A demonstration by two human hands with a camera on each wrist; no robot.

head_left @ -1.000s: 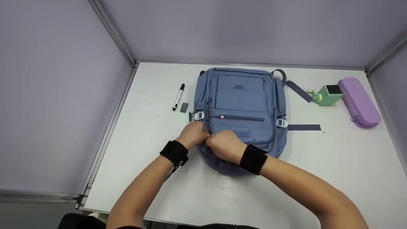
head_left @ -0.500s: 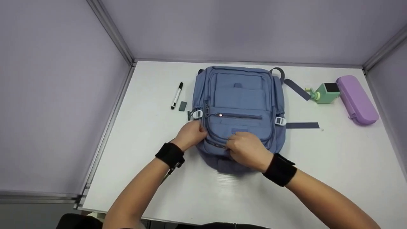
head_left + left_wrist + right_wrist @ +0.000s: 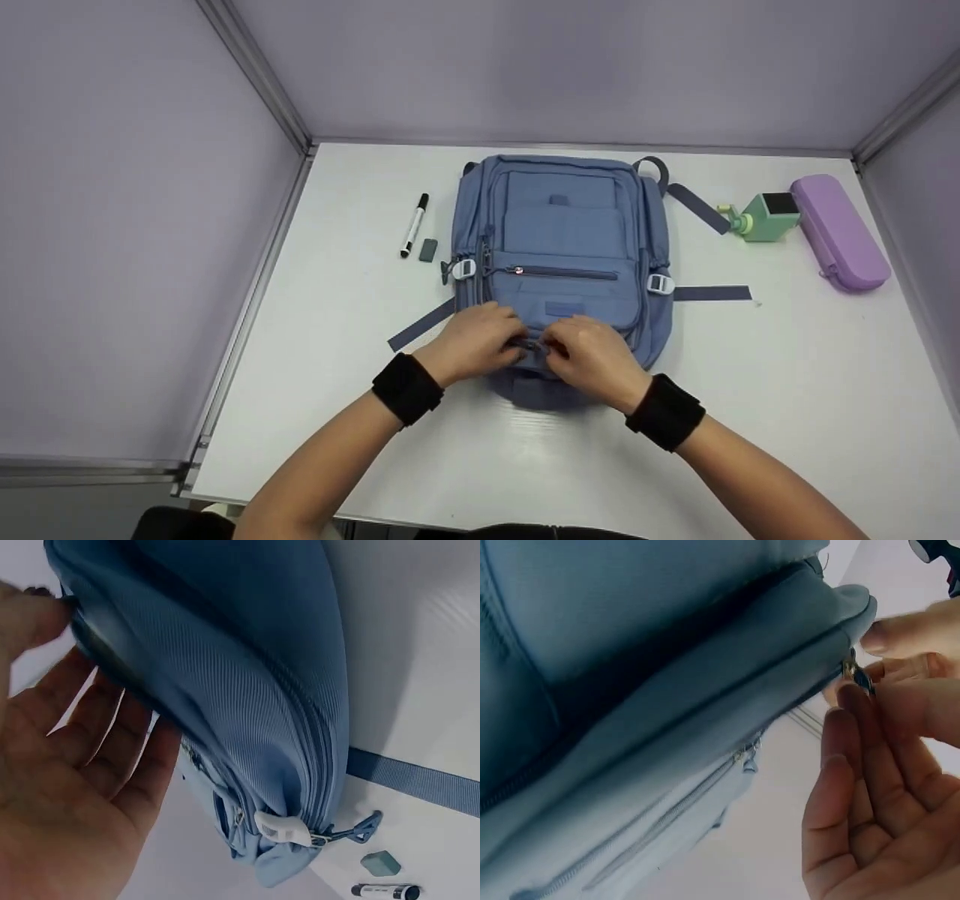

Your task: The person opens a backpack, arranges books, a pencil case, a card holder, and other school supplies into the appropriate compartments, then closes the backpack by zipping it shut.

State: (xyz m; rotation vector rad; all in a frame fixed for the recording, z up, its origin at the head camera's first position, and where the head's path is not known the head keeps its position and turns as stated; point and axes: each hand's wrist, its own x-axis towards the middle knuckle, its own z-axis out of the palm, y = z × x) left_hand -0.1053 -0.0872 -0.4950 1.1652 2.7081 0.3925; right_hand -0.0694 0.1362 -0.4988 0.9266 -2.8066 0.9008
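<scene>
A blue backpack (image 3: 562, 232) lies front side up on the white table, its bottom end nearest the person. At the lower edge of its front compartment, my left hand (image 3: 476, 341) pinches the fabric edge between thumb and fingers. In the left wrist view the cloth gapes beside the left fingers (image 3: 139, 727). Close by on the right, my right hand (image 3: 592, 356) pinches a zipper pull, and the fingertips of both hands nearly meet. The right wrist view shows the metal zipper pull (image 3: 861, 676) between the right thumb and fingers.
Left of the backpack lie a black-and-white marker (image 3: 414, 225) and a small dark eraser (image 3: 428, 250). To its right are a green box with a crank (image 3: 772, 217) and a purple case (image 3: 840, 232). Loose straps (image 3: 712, 293) spread over the table on both sides.
My right hand has slid right along the front compartment's zipper. My left hand has left the backpack's left side and come in beside it, uncovering a strap on the left.
</scene>
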